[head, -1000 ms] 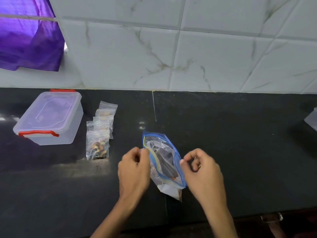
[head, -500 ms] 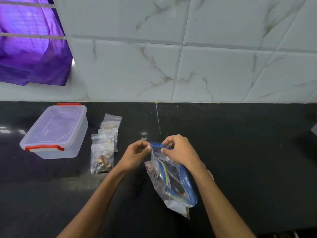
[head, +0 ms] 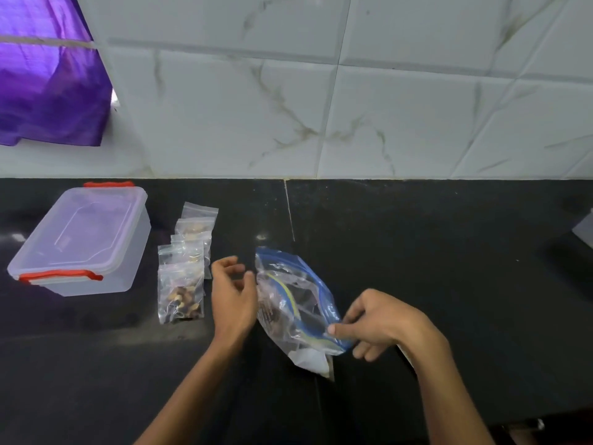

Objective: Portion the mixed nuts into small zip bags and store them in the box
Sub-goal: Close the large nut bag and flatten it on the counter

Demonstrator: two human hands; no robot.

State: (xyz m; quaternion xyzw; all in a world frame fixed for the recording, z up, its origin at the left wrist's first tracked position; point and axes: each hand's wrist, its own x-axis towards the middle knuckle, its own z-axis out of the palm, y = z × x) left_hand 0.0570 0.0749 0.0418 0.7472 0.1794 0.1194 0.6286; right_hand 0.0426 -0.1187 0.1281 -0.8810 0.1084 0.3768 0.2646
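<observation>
A large clear zip bag (head: 293, 303) with a blue and yellow seal lies on the black counter (head: 433, 252), holding some dark nuts. My right hand (head: 375, 322) pinches the near end of its blue seal. My left hand (head: 232, 289) hovers just left of the bag with fingers apart, holding nothing. Several small zip bags (head: 184, 268) lie in an overlapping row to the left; the nearest shows mixed nuts inside. Further left stands a clear plastic box (head: 83, 239) with red latches, its lid on.
A white marbled tile wall (head: 353, 107) runs along the back of the counter. Purple cloth (head: 48, 85) hangs at the top left. A pale object (head: 585, 228) shows at the right edge. The counter's front edge is at the lower right.
Both hands were pinching the far end of the large bag's seal. My right hand has slid along the seal to its near end, and my left hand has let go and opened.
</observation>
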